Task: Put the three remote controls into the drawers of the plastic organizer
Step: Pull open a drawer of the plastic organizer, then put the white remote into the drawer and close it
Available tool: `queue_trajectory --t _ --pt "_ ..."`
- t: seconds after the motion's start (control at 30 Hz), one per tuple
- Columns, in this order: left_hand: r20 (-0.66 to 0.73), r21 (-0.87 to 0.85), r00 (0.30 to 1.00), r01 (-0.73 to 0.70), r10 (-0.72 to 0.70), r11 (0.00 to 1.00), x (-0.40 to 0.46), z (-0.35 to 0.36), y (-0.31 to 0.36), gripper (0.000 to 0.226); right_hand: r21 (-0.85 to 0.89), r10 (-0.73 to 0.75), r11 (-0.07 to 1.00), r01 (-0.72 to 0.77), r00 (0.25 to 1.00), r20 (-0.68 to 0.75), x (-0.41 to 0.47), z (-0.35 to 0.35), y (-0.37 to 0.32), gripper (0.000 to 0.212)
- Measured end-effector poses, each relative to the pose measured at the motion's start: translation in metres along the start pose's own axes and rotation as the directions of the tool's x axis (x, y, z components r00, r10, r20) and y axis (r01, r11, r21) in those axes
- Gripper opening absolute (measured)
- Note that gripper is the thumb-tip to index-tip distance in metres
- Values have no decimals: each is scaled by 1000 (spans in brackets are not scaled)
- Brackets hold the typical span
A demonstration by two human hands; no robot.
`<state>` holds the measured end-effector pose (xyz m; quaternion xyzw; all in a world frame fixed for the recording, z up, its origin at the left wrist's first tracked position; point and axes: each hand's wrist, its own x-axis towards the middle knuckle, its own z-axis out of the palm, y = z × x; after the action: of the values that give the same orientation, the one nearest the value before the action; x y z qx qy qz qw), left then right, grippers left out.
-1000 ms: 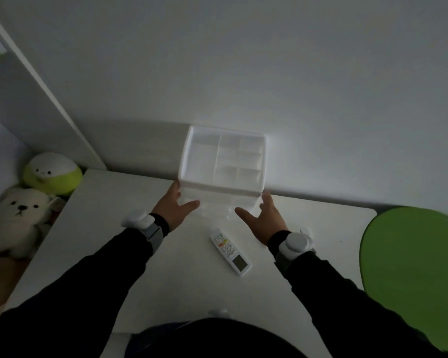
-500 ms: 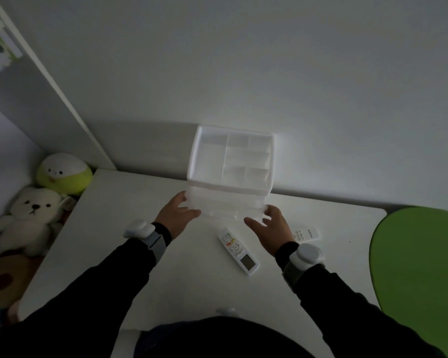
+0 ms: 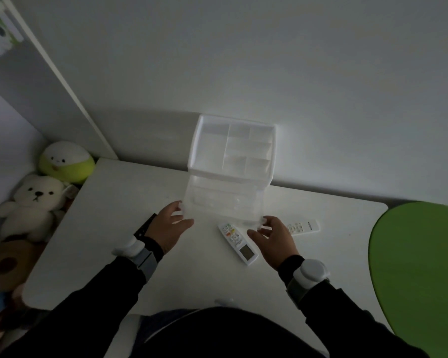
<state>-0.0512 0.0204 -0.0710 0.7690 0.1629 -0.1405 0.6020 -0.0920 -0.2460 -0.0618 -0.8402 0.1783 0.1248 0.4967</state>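
With both hands, left hand and right hand, fingers open beside the organizer on the counter, opening a drawer comes next, two remotes lying near.

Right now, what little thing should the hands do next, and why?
Probably pull a drawer out. Both the left hand and the right hand sit at the front corners of the plastic organizer, and the remote with coloured buttons lies on the table, not yet inside.
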Motion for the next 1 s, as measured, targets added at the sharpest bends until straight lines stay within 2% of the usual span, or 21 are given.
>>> queue_trajectory --t 0.27,0.37,0.5,0.67,0.77,0.9,0.93,1.0 --pt "-15 -24 999 28 -29 999 -11 -2 -10 58 11 36 999 -36 999 7 -9 1 17 60" --pt "-22 8 996 84 -84 996 -13 1 -23 60 11 118 993 -118 993 26 -7 4 30 66" --pt "28 144 989 143 -148 979 -11 13 -36 55 -3 252 968 -252 967 41 -3 11 48 65" --pt "89 264 969 200 -230 944 1 39 -31 61 64 373 924 -377 925 71 18 27 86 96" --pt "117 313 955 224 -271 923 7 52 -29 76 92 439 889 -449 892 110 32 42 110 101" --pt "185 429 949 155 -254 890 22 68 -29 84 29 528 844 -535 840 129 28 43 90 63" --pt "211 458 951 108 -226 882 23 72 -27 80 28 542 835 -549 830 131 32 45 96 65" --pt "258 521 950 16 -175 854 23 79 -18 75 75 545 829 -555 830 118 42 54 113 92"
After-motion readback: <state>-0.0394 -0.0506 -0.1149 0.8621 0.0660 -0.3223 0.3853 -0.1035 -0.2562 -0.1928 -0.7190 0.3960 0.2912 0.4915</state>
